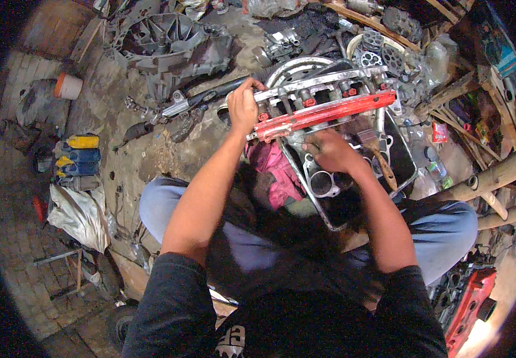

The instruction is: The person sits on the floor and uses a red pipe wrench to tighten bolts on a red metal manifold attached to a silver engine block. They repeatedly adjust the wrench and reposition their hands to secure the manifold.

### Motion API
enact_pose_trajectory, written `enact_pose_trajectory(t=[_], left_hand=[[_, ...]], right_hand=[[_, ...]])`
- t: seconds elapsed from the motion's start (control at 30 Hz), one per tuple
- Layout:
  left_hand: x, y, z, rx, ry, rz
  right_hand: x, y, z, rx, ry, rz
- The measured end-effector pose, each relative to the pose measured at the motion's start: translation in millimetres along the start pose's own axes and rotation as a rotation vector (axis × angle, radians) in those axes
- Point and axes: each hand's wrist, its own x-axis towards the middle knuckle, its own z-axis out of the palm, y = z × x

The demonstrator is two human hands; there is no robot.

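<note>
My left hand is closed around the left end of a long red-and-silver engine part, which looks like an intake manifold with red fittings along it. The part is held tilted above a metal-rimmed tray. Just below its red edge is my right hand, fingers curled; whatever they hold is hidden. Beneath that hand, a grey metal piece with round openings lies in the tray. A wooden-handled brush rests at the tray's right side. Pink cloth is bunched left of the tray.
A large grey bell-shaped casting lies at the far left, with greasy metal parts beside it. Yellow-and-blue containers and a white sack are at left. Wooden poles and a red engine cover are at right.
</note>
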Motion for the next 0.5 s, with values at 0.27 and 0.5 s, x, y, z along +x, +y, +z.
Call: enact_pose_trajectory(t=[0.27,0.5], left_hand=[[3,9,-1,-0.029,-0.083,-0.159],[2,15,-10,0.076,-0.075,-0.179]], right_hand=[[-10,-9,7,-0.11,0.247,0.022],[-45,-45,-45,-0.309,0.065,0.009]])
